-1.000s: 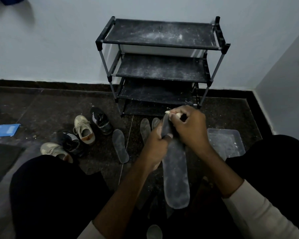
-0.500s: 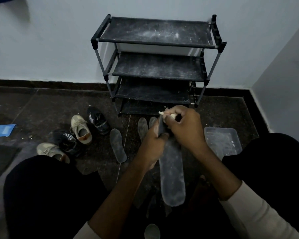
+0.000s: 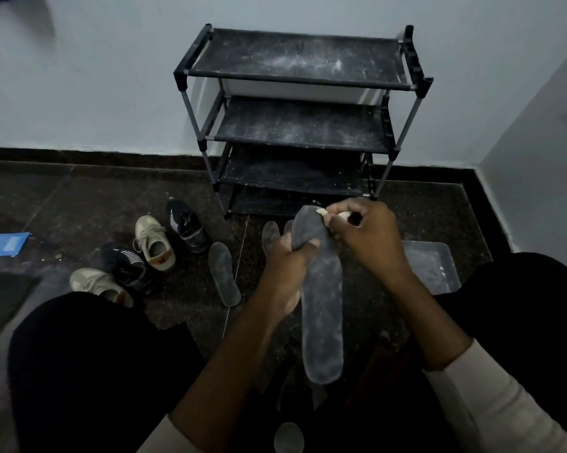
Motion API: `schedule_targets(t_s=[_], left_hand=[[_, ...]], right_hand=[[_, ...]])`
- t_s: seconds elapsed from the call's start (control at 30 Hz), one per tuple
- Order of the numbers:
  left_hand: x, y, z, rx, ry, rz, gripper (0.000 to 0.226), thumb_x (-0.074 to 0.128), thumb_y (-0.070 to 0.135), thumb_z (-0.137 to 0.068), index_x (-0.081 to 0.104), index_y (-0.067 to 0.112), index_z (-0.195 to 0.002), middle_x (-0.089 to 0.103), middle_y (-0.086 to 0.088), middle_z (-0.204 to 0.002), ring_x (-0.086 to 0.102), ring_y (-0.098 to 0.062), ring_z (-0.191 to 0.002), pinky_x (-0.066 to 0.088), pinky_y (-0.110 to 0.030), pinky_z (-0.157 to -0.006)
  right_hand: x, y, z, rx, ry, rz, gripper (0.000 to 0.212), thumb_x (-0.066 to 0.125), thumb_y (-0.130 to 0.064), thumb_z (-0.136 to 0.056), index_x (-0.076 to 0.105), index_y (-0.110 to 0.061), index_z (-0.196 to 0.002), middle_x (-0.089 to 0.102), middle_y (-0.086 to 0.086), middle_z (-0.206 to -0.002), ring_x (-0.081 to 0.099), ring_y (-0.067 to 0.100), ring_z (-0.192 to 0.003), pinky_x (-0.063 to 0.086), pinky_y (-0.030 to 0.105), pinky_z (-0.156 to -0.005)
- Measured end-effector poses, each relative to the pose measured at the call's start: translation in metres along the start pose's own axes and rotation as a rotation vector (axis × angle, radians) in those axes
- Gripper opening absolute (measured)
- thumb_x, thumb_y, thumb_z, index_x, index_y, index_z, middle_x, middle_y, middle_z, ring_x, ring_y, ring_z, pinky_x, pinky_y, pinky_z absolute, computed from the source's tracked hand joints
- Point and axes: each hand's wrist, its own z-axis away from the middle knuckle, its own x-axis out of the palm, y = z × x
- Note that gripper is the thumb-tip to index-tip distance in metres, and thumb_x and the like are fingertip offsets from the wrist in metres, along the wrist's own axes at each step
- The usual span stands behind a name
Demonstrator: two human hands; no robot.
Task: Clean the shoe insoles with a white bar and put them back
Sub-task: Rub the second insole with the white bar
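A long grey insole (image 3: pixel 323 308), dusted white, hangs lengthwise in front of me above the floor. My left hand (image 3: pixel 287 269) grips it near the toe end, thumb across its face. My right hand (image 3: pixel 365 237) pinches the small white bar (image 3: pixel 321 213) and presses its tip against the insole's toe edge. Another insole (image 3: pixel 224 273) lies flat on the dark floor to the left. Two more insoles (image 3: pixel 270 235) lie behind my left hand, partly hidden. The rounded end of a further insole (image 3: pixel 288 438) shows at the bottom edge.
A black shoe rack (image 3: pixel 295 125) with dusty shelves stands against the wall ahead. Several shoes lie at the left, among them a beige sneaker (image 3: pixel 154 245) and a black sneaker (image 3: pixel 187 225). A clear plastic tray (image 3: pixel 436 271) sits at the right, a blue sheet (image 3: pixel 4 244) at far left.
The insole's toe end has come out from behind my right hand and now shows more fully. The bar stays at the toe edge. Both hands keep their hold.
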Motion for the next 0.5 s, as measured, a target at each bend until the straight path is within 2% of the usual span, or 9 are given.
schedule_targets(t_s=[0.03, 0.1, 0.17, 0.23, 0.3, 0.33, 0.4, 0.5], left_hand=[[0.001, 0.002, 0.001, 0.001, -0.008, -0.008, 0.044, 0.057, 0.026, -0.097, 0.056, 0.020, -0.140, 0.069, -0.011, -0.128, 0.069, -0.023, -0.117, 0.053, -0.049, -0.105], [0.001, 0.001, 0.000, 0.029, -0.026, -0.048, 0.040, 0.054, 0.023, -0.101, 0.055, 0.022, -0.141, 0.069, -0.010, -0.126, 0.068, -0.021, -0.118, 0.057, -0.038, -0.099], [-0.001, 0.000, -0.003, 0.062, -0.013, -0.087, 0.037, 0.049, 0.013, -0.104, 0.053, 0.014, -0.141, 0.069, -0.013, -0.117, 0.067, -0.027, -0.119, 0.058, -0.026, -0.089], [-0.001, 0.000, -0.002, 0.069, 0.010, -0.096, 0.043, 0.051, 0.013, -0.101, 0.052, 0.014, -0.144, 0.069, -0.013, -0.120, 0.065, -0.029, -0.122, 0.058, -0.032, -0.093], [0.002, -0.002, -0.001, 0.067, 0.014, -0.111, 0.052, 0.057, 0.028, -0.095, 0.050, 0.029, -0.147, 0.062, -0.006, -0.139, 0.063, -0.020, -0.127, 0.056, -0.042, -0.100], [0.005, -0.003, 0.000, 0.076, 0.012, -0.154, 0.052, 0.058, 0.035, -0.094, 0.049, 0.034, -0.146, 0.059, -0.002, -0.142, 0.061, -0.016, -0.128, 0.054, -0.044, -0.103], [0.008, -0.002, 0.003, 0.118, 0.003, -0.227, 0.045, 0.053, 0.032, -0.099, 0.050, 0.036, -0.144, 0.059, 0.004, -0.138, 0.059, -0.011, -0.128, 0.049, -0.045, -0.109], [0.010, 0.003, 0.007, 0.156, -0.031, -0.232, 0.045, 0.046, 0.021, -0.101, 0.052, 0.031, -0.144, 0.059, 0.001, -0.138, 0.057, -0.013, -0.130, 0.046, -0.045, -0.112]], right_hand=[[0.001, -0.001, 0.001, -0.023, -0.004, 0.040, 0.008, 0.075, -0.017, -0.090, 0.078, -0.017, -0.097, 0.072, -0.009, -0.096, 0.067, 0.001, -0.082, 0.053, 0.017, -0.075], [0.006, -0.003, 0.005, -0.045, -0.007, 0.106, 0.006, 0.076, -0.016, -0.089, 0.078, -0.018, -0.094, 0.069, -0.010, -0.093, 0.063, -0.005, -0.081, 0.045, 0.006, -0.072], [0.011, -0.004, 0.011, -0.044, 0.000, 0.149, 0.005, 0.074, -0.015, -0.090, 0.077, -0.019, -0.091, 0.068, -0.013, -0.088, 0.062, -0.005, -0.079, 0.045, 0.005, -0.069], [0.013, -0.004, 0.013, -0.021, 0.048, 0.140, 0.006, 0.073, -0.016, -0.091, 0.076, -0.021, -0.090, 0.067, -0.014, -0.084, 0.064, -0.004, -0.077, 0.050, 0.011, -0.069], [0.011, -0.005, 0.008, 0.036, 0.120, 0.071, 0.007, 0.072, -0.016, -0.092, 0.076, -0.021, -0.088, 0.070, -0.013, -0.080, 0.067, 0.000, -0.073, 0.059, 0.025, -0.070], [0.010, -0.006, 0.006, 0.060, 0.139, 0.034, 0.008, 0.072, -0.017, -0.092, 0.076, -0.021, -0.088, 0.071, -0.012, -0.078, 0.069, 0.002, -0.072, 0.061, 0.030, -0.070], [0.009, -0.009, 0.005, 0.066, 0.133, 0.001, 0.009, 0.072, -0.017, -0.092, 0.076, -0.022, -0.086, 0.071, -0.012, -0.075, 0.069, 0.002, -0.071, 0.062, 0.031, -0.070], [0.013, -0.014, 0.010, 0.001, 0.086, -0.002, 0.009, 0.071, -0.016, -0.092, 0.076, -0.020, -0.087, 0.072, -0.012, -0.078, 0.069, 0.001, -0.073, 0.059, 0.025, -0.069]])
